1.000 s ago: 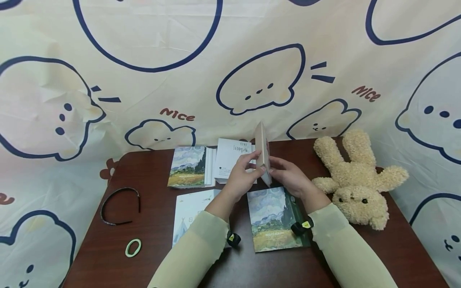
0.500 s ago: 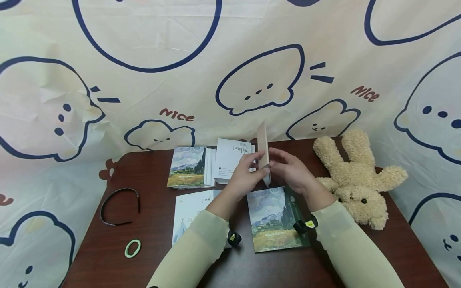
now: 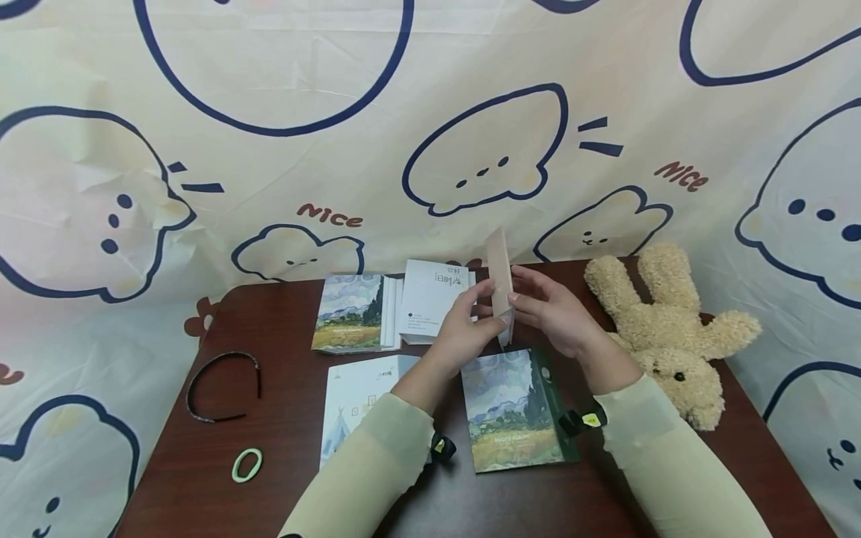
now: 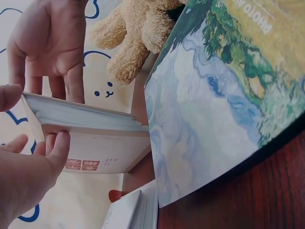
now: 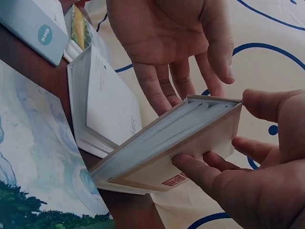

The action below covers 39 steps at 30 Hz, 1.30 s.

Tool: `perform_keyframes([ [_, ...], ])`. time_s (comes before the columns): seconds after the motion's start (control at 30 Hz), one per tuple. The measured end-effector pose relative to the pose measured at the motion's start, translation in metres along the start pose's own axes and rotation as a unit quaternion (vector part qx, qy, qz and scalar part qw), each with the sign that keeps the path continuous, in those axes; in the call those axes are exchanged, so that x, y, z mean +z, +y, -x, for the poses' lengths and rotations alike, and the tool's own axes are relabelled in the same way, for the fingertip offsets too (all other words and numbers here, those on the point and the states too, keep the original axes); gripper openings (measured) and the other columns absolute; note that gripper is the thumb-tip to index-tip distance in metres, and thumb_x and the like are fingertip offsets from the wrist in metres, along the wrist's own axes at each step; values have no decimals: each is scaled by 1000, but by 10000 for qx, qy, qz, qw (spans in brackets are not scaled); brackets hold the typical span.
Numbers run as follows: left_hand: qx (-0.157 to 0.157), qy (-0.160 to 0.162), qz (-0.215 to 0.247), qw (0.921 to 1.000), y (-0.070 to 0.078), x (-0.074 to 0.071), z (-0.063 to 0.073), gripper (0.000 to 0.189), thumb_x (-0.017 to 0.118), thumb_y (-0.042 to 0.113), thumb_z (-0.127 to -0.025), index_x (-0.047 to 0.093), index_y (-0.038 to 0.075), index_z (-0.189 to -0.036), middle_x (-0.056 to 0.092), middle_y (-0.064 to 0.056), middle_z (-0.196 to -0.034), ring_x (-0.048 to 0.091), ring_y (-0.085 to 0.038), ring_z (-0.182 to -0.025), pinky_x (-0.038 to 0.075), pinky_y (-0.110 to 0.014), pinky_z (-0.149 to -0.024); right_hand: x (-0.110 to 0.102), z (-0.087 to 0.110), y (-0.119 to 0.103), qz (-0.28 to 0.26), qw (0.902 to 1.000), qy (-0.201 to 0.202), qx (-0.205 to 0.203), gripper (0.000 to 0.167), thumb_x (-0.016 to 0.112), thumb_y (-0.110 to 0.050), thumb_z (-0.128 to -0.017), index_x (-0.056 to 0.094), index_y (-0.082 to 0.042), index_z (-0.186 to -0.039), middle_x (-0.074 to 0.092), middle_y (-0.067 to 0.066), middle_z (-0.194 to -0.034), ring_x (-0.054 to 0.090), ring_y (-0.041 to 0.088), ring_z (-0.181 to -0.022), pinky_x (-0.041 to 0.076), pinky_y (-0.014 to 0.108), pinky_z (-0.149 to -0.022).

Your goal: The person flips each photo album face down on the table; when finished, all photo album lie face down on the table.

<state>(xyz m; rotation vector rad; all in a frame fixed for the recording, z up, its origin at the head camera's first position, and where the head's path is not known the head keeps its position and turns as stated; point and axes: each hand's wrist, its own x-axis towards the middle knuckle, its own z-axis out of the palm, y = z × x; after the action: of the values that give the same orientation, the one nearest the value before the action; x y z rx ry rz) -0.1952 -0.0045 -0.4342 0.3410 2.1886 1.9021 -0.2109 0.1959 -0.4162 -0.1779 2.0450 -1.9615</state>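
Observation:
A beige-covered photo album (image 3: 500,273) stands on its edge between the two hands. My left hand (image 3: 467,321) holds it from the left, with fingers against one cover and the thumb near the close edge. My right hand (image 3: 558,314) is at its other side; in the right wrist view its fingertips (image 5: 188,164) lie on the beige cover beside a red print, with the thumb at the album's corner. White page edges (image 4: 81,112) show between the covers. In front lies a landscape-painted photo album (image 3: 514,415) with a green spine.
Behind the left hand are a white album (image 3: 430,299) with dark writing and another landscape-painted album (image 3: 350,310). A pale blue tent-print album (image 3: 353,400) lies partly under the left arm. A black headband (image 3: 195,385), a green ring (image 3: 247,465) and a plush toy (image 3: 666,329) flank them.
The held album shifts slightly right and turns, so more of its left cover shows. Both hands move right with it, the right one a little further.

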Motion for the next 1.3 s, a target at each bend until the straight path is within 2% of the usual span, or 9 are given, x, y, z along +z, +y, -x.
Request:
perform_keyframes([
  [0.2,36,-31,192,9998,-3,4,0,70,72,19,-95,41,22,-158,49,2,-143,56,-23,-123,54,-39,-101,-4,1,2,158,9997,147,-68,66,67,-19,-103,36,-13,-161,41,15,-154,49,37,-137,47,53,-107],
  [0.43,109,-131,420,9990,-10,11,-3,69,70,12,-96,40,18,-159,51,-3,-142,57,-22,-122,53,-38,-103,-10,6,0,432,9985,272,-212,64,66,-19,-103,39,-14,-160,42,15,-155,51,38,-136,49,52,-105],
  [0.67,-185,-191,261,9993,-18,15,-2,70,71,17,-97,39,19,-159,52,-2,-141,56,-23,-125,55,-40,-99,-15,9,2,510,9974,407,-300,60,64,-15,-104,41,-13,-159,44,16,-155,51,39,-135,49,55,-103],
  [0.87,-523,-368,-13,9980,-32,15,-2,73,74,21,-97,38,16,-160,50,-7,-150,55,-24,-130,52,-46,-101,-17,9,4,539,9972,403,-326,58,63,-14,-103,42,-11,-158,45,16,-154,51,39,-135,50,57,-103],
  [1.13,-665,-447,-72,9968,-43,12,-4,74,75,21,-95,39,18,-160,49,-6,-151,52,-29,-136,48,-48,-106,-19,7,5,476,9974,443,-324,56,62,-12,-104,44,-8,-156,47,16,-152,54,38,-132,53,48,-100],
  [1.3,-713,-461,-168,9963,-44,12,-4,73,75,22,-95,41,16,-159,49,-7,-153,50,-29,-138,47,-48,-108,-22,8,9,261,9978,575,-220,53,58,-10,-105,43,-8,-156,48,16,-151,56,34,-130,57,36,-95],
])
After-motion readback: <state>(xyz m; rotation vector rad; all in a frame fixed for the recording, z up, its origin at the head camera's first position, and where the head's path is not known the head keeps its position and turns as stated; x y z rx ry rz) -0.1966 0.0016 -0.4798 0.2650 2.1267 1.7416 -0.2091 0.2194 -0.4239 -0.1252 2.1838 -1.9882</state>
